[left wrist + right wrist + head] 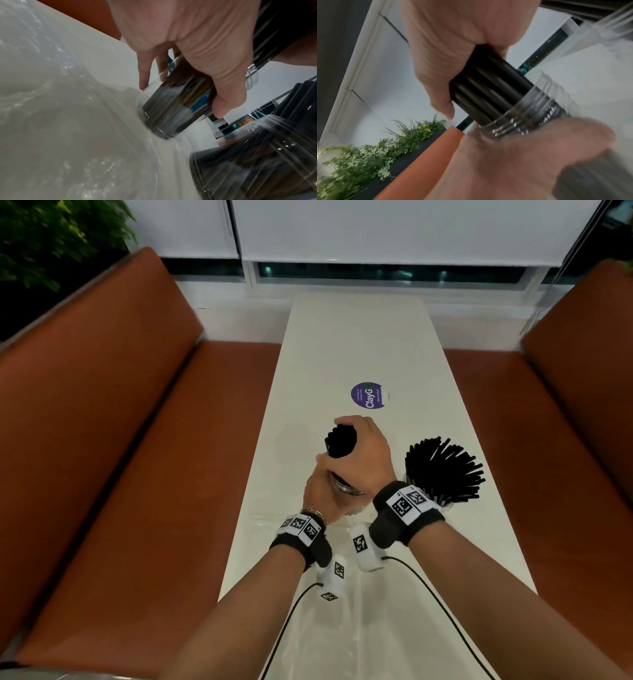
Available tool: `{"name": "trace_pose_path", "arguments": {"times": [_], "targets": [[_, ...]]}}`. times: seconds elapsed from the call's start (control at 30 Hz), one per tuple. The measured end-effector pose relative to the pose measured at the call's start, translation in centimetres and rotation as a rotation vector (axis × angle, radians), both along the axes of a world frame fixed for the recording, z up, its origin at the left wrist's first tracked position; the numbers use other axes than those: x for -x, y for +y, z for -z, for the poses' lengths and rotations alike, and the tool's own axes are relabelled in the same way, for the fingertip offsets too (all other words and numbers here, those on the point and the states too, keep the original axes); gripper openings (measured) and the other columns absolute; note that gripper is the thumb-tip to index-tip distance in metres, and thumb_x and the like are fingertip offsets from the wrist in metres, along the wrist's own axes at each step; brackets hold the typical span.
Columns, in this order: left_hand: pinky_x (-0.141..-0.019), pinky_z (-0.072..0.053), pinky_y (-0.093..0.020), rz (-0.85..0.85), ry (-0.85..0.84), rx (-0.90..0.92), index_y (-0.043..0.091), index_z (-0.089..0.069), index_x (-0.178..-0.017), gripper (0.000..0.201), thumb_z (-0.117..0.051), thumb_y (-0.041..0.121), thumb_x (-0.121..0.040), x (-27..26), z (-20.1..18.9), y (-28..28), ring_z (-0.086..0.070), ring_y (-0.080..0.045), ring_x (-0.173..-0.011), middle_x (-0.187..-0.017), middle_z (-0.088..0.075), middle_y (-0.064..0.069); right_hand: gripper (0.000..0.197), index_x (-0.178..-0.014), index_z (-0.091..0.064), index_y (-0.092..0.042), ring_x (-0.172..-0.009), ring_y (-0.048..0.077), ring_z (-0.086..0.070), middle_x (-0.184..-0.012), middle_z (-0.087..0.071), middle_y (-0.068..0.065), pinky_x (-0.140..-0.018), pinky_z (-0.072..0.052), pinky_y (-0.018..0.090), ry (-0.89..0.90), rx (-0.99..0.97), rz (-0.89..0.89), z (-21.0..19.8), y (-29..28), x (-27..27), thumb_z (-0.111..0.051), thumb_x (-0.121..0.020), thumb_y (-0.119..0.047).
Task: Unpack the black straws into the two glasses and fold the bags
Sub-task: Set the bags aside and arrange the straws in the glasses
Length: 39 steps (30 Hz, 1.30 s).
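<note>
A clear glass [346, 487] stands on the white table [359, 344], and my left hand [320, 491] grips it around the side. My right hand [359, 451] grips a tight bundle of black straws [340, 441] from above. In the right wrist view the black straws [488, 92] reach down into the glass's mouth [522, 121]. The left wrist view has the glass [173, 105] with its base on the table. To the right, a second glass [257, 162] holds a fanned bunch of black straws [445, 470]. Clear plastic bags [346, 628] lie crumpled near me.
A round purple sticker [367, 395] lies on the table beyond my hands. Orange benches run along the left [137, 457] and right [555, 440]. A window sill closes the far end. Two thin black cables [442, 604] trail from my wrists over the bags.
</note>
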<state>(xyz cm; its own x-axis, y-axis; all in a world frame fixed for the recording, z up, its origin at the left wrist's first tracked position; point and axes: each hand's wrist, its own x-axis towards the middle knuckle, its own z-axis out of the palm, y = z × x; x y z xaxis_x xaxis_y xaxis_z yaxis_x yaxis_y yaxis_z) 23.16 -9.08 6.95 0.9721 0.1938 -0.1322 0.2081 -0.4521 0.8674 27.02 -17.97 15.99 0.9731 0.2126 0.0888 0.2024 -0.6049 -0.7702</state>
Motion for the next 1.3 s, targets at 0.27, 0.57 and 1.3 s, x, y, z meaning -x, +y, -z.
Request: {"name": "trace_pose_path", "arguments": {"times": [0.27, 0.57, 1.3], "targets": [[-0.069, -0.05, -0.016, -0.11, 0.011, -0.038, 0.028, -0.045, -0.13, 0.096, -0.097, 0.037, -0.049, -0.1, -0.2, -0.3, -0.064, 0.001, -0.085, -0.094, -0.061, 0.025, 0.058, -0.123, -0.066, -0.033, -0.113, 0.015, -0.058, -0.118, -0.061, -0.012, -0.099, -0.052, 0.032, -0.047, 0.111, -0.204, -0.5, -0.8, -1.6, -0.088, -0.069, -0.037], [-0.08, -0.062, -0.035, -0.114, 0.018, -0.112, 0.031, -0.044, -0.12, 0.086, -0.096, 0.041, -0.052, -0.2, -0.1, -0.6, -0.068, -0.013, -0.089, -0.095, -0.062, 0.018, 0.048, -0.116, -0.071, -0.033, -0.107, 0.012, -0.057, -0.112, -0.065, -0.012, -0.092, -0.048, 0.027, -0.132, 0.158, -0.24, -0.2, -0.8, -1.7, -0.086, -0.071, -0.041], [-0.096, -0.057, -0.031, -0.129, -0.01, 0.019, 0.039, -0.044, -0.141, 0.118, -0.103, 0.052, -0.04, 1.3, -0.3, 0.5, -0.066, -0.009, -0.117, -0.129, -0.065, 0.019, 0.055, -0.123, -0.071, -0.034, -0.117, 0.013, -0.056, -0.121, -0.07, -0.015, -0.1, -0.051, 0.032, -0.188, 0.199, -0.19, -1.6, -0.8, -0.7, -0.083, -0.072, -0.05]]}}
